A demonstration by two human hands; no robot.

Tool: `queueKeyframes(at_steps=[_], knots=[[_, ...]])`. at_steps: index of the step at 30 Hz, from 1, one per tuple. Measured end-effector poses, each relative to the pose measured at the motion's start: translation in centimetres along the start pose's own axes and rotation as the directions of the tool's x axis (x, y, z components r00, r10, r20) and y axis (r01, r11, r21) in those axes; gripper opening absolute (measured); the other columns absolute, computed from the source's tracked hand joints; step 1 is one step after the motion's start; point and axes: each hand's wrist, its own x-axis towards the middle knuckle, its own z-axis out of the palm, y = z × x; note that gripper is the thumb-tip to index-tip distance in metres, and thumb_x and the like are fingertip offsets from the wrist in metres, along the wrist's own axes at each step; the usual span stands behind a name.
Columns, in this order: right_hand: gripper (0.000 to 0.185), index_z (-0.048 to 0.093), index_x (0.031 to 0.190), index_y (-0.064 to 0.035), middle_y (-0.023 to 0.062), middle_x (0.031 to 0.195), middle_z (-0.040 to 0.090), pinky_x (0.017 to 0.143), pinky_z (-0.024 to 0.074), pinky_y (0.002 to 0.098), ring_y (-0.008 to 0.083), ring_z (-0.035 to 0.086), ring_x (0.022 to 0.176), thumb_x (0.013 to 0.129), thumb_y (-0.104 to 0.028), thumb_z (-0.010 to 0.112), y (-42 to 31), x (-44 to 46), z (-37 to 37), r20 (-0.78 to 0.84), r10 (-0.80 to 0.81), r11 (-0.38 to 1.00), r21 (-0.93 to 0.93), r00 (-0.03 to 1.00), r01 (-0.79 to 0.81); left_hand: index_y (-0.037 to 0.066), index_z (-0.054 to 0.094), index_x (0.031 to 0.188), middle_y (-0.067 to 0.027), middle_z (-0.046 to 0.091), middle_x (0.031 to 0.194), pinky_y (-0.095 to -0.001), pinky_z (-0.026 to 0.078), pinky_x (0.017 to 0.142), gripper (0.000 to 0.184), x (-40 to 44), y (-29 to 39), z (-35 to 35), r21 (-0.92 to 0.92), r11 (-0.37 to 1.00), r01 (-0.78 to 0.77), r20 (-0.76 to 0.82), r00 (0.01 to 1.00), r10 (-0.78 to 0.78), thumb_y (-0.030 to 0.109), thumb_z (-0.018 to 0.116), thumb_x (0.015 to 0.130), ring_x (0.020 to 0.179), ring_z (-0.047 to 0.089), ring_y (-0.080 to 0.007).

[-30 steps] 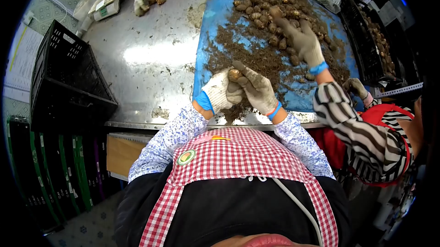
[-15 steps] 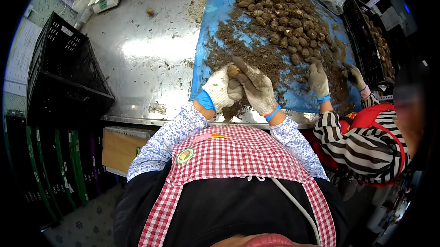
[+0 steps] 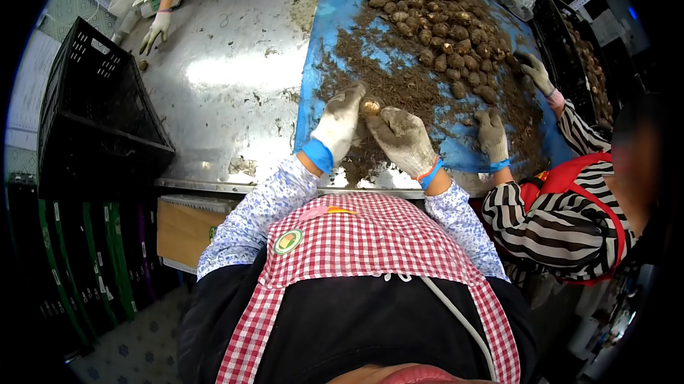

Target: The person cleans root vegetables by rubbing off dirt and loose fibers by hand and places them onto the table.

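Observation:
Both my hands wear dirty pale knit gloves with blue bands at the wrists. A small round brown tuber (image 3: 371,107) with a pale patch sits between them. My right hand (image 3: 402,138) has its fingers closed on the tuber. My left hand (image 3: 339,122) is just left of it, fingers pressed together, and whether it also touches the tuber I cannot make out. Beneath and beyond my hands, loose brown fibres and soil (image 3: 399,88) cover the blue sheet (image 3: 308,102). A heap of similar tubers (image 3: 456,38) lies further back on the right.
A black crate (image 3: 107,117) stands at the left edge of the metal table (image 3: 221,110). Across it, a co-worker's gloved hand (image 3: 158,29) is near a lone tuber (image 3: 143,65). On the right, a co-worker in striped sleeves (image 3: 563,220) has two gloved hands by the heap.
My hands have moved slightly apart, showing more of the tuber. The right co-worker's hand has left the heap for its near side. The far co-worker's hand has moved left.

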Motion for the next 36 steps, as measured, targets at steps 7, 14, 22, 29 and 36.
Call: queueKeyframes(at_steps=[7,14,22,29,36], knots=[[0.011,0.063,0.086,-0.0015,0.0119,0.079,0.061,0.062,0.0499,0.0339,0.0245,0.061,0.071,0.086,-0.012,0.062,2.8,-0.9,-0.8,0.123,0.298,0.95,-0.131,0.947,-0.282,0.007,0.05,0.116,-0.0024,0.046,0.064,-0.0257,0.028,0.034,0.029,-0.5,2.2,-0.2,-0.728,0.433,0.531,0.516,0.841,-0.164,0.025,0.034,0.101,0.042,0.037,-0.0105],[0.02,0.064,0.082,-0.0017,0.0122,0.073,0.061,0.062,0.0508,0.0316,0.0218,0.063,0.07,0.086,-0.022,0.063,-0.6,0.2,-1.0,0.114,0.393,0.894,0.185,0.913,-0.408,0.004,0.059,0.105,0.0011,0.046,0.054,-0.0239,0.026,0.034,0.038,-1.1,3.9,1.9,-0.645,0.541,0.54,0.371,0.84,-0.396,0.037,0.043,0.098,0.036,0.034,-0.0091],[0.009,0.062,0.079,-0.0018,0.0131,0.076,0.06,0.058,0.0476,0.0357,0.0268,0.058,0.065,0.084,-0.009,0.061,3.5,-2.4,-0.9,0.083,0.232,0.97,-0.099,0.969,-0.224,0.009,0.054,0.11,-0.0013,0.043,0.053,-0.0262,0.028,0.031,0.029,-1.5,5.5,1.8,-0.68,0.508,0.529,0.278,0.827,-0.489,0.033,0.041,0.099,0.035,0.036,-0.0121],[0.019,0.062,0.082,-0.0027,0.0134,0.074,0.059,0.059,0.0471,0.0383,0.028,0.059,0.069,0.088,-0.02,0.062,1.1,-1.2,-0.8,0.183,0.231,0.973,-0.072,0.956,-0.221,0.004,0.047,0.131,0.0001,0.049,0.067,-0.0231,0.037,0.044,0.038,-1.0,0.9,0.9,0.0,0.995,0.098,0.308,0.947,-0.094,0.017,0.042,0.095,0.049,0.043,-0.0062],[0.012,0.063,0.09,-0.0003,0.0148,0.084,0.063,0.068,0.0498,0.0386,0.0293,0.062,0.077,0.086,-0.008,0.055,5.1,-4.2,-0.5,0.369,0.309,0.932,-0.3,0.876,-0.203,0.009,0.049,0.132,-0.0075,0.061,0.087,-0.0234,0.047,0.053,0.04,-1.2,3.5,1.4,0.165,0.978,-0.131,0.225,0.97,0.092,0.021,0.047,0.094,0.06,0.054,-0.0087]])
